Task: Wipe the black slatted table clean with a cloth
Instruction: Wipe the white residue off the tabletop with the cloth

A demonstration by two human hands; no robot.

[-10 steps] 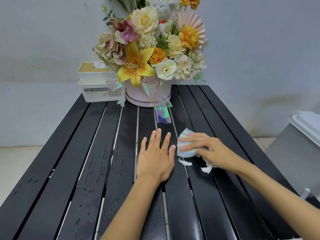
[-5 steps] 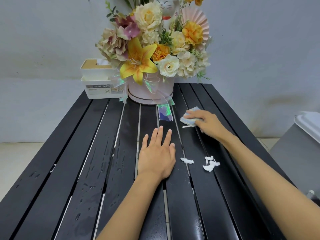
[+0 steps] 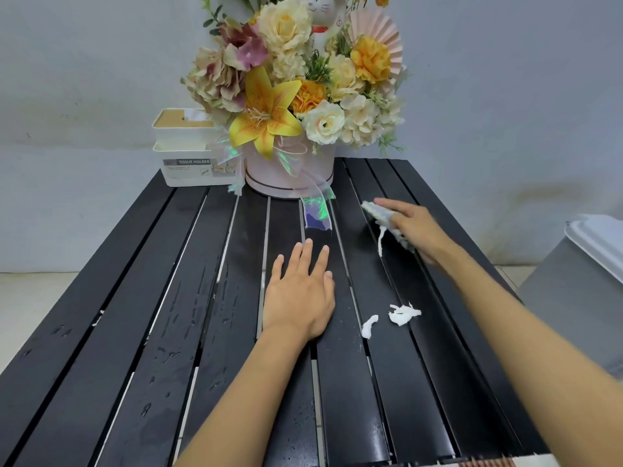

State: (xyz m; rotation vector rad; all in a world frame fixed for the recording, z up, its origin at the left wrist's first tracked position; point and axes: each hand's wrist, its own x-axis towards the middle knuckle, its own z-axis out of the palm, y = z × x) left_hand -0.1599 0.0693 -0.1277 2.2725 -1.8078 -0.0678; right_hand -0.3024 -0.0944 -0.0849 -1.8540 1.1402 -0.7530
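Observation:
The black slatted table [image 3: 188,332] fills the view, with water drops on its left slats. My left hand [image 3: 300,291] lies flat on the middle slats, fingers straight and spread. My right hand [image 3: 414,227] is at the far right of the table, blurred, holding a pale blue-and-white cloth [image 3: 379,212] against the slats; a white shred hangs from the cloth. Two white paper scraps [image 3: 401,314] lie on the slats to the right of my left hand.
A pink flower box with a large bouquet [image 3: 290,170] stands at the table's far edge, its shiny ribbon [image 3: 317,214] trailing onto the slats. A white tissue holder [image 3: 188,153] sits at the far left corner. A grey bin [image 3: 586,281] stands right of the table.
My right hand has carried the cloth away from me, from beside my left hand to the far right slats. The white scraps stayed where the cloth was. My left hand has not moved.

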